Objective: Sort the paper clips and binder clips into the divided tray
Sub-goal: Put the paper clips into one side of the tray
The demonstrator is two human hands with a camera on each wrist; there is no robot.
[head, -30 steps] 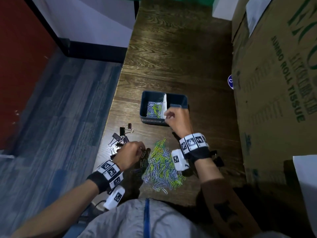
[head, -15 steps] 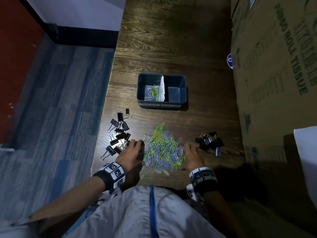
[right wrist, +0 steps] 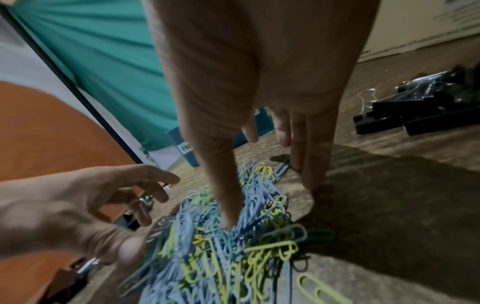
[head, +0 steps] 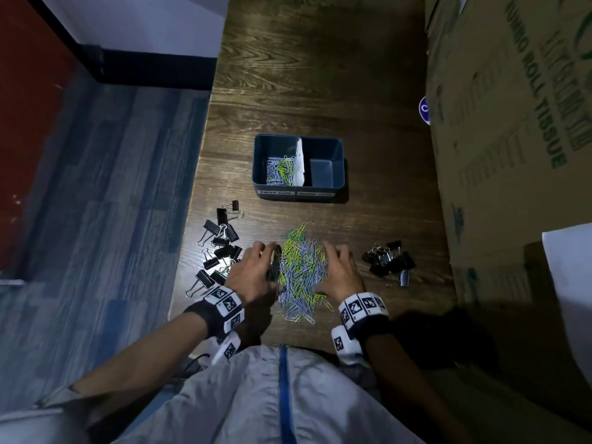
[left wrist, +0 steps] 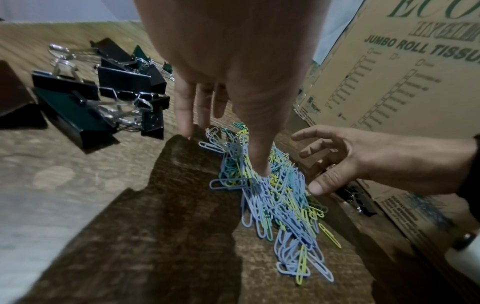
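I am bracketing the paper clip pile [head: 301,274] at lower centre with my left hand [head: 253,274] and right hand [head: 341,272], fingers spread, holding nothing. Next I should scoop it together. Further up, the divided tray [head: 299,187] is waiting, clips already in its left compartment.

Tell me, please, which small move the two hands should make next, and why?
Probably close both hands inward to scoop a bunch from the paper clip pile. The left hand and right hand flank it with fingers spread, holding nothing, thumbs touching the clips. The tray already holds paper clips in its left compartment; the right looks empty.
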